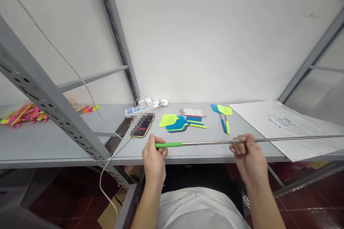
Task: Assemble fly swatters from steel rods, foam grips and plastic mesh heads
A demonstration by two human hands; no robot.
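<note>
My left hand [154,155] is closed on the green grip end of a long telescopic metal rod [206,143]. Further along the bare metal, my right hand [248,152] pinches the same rod, which runs on past the right edge of the view. The rod lies level above the front of the grey shelf. Behind it is a pile of fly swatters [177,124] in yellow-green, blue and red. Several short metal rods [192,112] lie side by side behind that pile. Two assembled fly swatters [225,118], one blue and one yellow-green, rest to the right.
A phone [143,126] lies on the left, before a white power strip [137,111] with plugs. A white plastic bag [279,123] covers the shelf's right part. Grey metal posts [115,18] stand at the sides. Pink and yellow items [27,114] are piled far left, and a white cable [80,78] hangs down.
</note>
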